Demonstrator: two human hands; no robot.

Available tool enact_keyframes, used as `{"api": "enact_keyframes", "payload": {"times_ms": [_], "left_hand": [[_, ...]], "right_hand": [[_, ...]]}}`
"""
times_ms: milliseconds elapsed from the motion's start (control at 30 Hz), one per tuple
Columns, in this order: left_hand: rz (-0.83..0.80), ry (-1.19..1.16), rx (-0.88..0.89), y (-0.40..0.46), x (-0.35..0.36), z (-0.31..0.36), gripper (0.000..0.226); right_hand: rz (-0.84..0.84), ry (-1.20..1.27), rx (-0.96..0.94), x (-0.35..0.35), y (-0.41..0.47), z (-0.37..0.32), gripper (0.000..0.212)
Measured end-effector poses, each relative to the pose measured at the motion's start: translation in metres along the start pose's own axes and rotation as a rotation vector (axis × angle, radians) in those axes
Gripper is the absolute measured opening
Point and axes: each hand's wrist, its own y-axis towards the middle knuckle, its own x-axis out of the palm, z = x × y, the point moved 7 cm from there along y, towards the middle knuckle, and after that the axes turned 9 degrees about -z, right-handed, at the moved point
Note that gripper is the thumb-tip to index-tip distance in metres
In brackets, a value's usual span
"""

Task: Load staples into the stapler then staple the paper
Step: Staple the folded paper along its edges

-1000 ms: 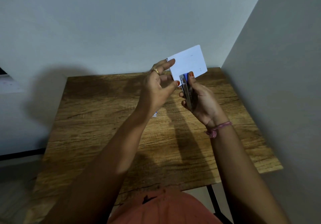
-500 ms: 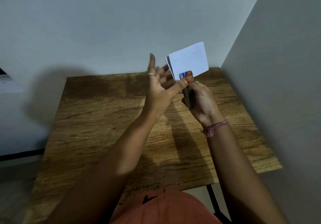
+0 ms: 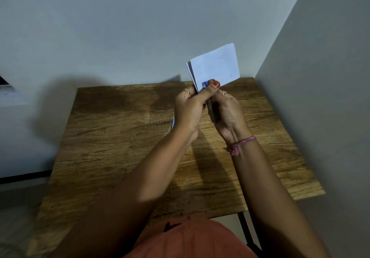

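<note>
The folded paper [image 3: 215, 67] is held upright above the table [image 3: 120, 137]; the stapler [image 3: 210, 107] is clamped by the right hand [image 3: 228, 115] over its near edge; the left hand [image 3: 190, 107] is pressed alongside, thumb on the head, for added squeezing force.

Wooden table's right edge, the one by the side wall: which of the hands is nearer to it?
Right. The right hand grips the stapler above the table, on the wall side; the left hand is beside it, farther from that edge.

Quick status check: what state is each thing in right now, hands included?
paper: folded stack, held upright above the table, three staples visible, lower corner in the stapler
stapler: gripped, mostly hidden
left hand: thumb pressing the stapler's blue tip
right hand: gripping the stapler
table: wooden, beneath both hands
</note>
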Motion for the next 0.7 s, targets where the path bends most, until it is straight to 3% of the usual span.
{"api": "enact_keyframes", "payload": {"times_ms": [200, 300, 500, 700], "left_hand": [[-0.142, -0.045, -0.104, 0.002, -0.001, 0.003, 0.013], [-0.101, -0.048, -0.086, 0.006, -0.008, 0.011, 0.02], [-0.039, 0.137, -0.01, 0.007, -0.019, 0.025, 0.009], [0.041, 0.185, -0.01, 0.009, -0.029, 0.028, 0.009]], "right_hand": [[-0.058, -0.075, 0.035, -0.003, 0.004, -0.003, 0.022], [-0.048, -0.127, 0.051, -0.006, 0.006, -0.003, 0.028], [-0.042, -0.238, 0.102, -0.014, 0.005, 0.0, 0.029], [-0.107, -0.146, 0.162, -0.018, 0.009, 0.008, 0.034]]}}
